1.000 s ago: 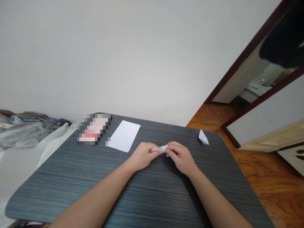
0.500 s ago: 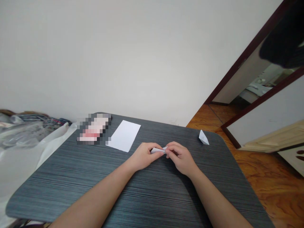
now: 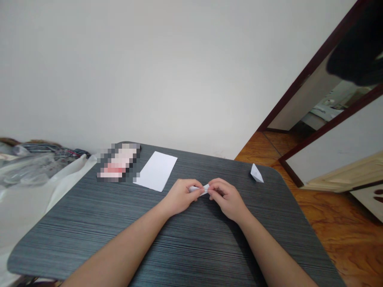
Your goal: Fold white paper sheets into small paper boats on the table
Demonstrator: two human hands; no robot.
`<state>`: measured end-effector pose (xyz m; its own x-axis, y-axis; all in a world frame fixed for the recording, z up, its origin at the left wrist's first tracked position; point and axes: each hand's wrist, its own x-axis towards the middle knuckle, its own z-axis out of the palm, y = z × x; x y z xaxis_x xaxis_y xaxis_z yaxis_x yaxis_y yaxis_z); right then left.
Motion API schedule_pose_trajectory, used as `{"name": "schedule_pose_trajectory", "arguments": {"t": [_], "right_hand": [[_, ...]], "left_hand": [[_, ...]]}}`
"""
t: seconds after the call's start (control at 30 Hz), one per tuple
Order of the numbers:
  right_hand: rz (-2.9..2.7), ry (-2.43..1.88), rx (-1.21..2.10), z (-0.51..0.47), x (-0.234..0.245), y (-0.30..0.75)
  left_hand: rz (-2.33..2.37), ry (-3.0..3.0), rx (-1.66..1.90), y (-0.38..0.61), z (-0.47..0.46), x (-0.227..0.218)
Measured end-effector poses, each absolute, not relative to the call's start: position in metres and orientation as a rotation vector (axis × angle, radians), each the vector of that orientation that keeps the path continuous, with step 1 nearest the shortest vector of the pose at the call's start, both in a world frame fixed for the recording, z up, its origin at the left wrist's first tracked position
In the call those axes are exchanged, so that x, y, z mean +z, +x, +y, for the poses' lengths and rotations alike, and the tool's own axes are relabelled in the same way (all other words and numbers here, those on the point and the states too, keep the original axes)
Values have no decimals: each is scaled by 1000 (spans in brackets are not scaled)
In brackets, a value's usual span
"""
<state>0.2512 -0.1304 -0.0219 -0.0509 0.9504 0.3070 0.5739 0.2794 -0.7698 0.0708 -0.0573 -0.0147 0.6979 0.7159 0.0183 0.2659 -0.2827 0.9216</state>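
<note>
Both my hands meet at the middle of a dark grey striped table (image 3: 149,247). A small folded piece of white paper (image 3: 201,189) is pinched between them. My left hand (image 3: 179,196) grips its left end with curled fingers. My right hand (image 3: 226,198) pinches its right end with thumb and fingertips. Most of the paper is hidden by my fingers.
A flat white sheet (image 3: 157,170) lies beyond my left hand, beside a blurred-out object (image 3: 118,162). A small folded white paper shape (image 3: 256,173) stands near the table's far right edge. Cloth and plastic (image 3: 32,167) lie at left. Wooden floor and a doorway are at right.
The hands have closed in slightly on the folded paper, and less of it shows between the fingers. Everything else on the table stays in place.
</note>
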Motion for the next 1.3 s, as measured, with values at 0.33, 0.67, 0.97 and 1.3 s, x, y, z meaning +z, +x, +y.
{"name": "schedule_pose_trajectory", "arguments": {"t": [0.33,0.67,0.97,1.3], "right_hand": [[-1518,-1415,782,-130,-32,251],[-1537,-1572,940,-132,-29,251],[-1505,-1565,938,-133,-28,251],[-1562,-1529,941,-135,-25,251]], "left_hand": [[795,1829,536,71,-58,-12],[790,1815,529,72,-58,-12],[798,1771,571,72,-57,-17],[804,1911,529,71,-55,-12]]}}
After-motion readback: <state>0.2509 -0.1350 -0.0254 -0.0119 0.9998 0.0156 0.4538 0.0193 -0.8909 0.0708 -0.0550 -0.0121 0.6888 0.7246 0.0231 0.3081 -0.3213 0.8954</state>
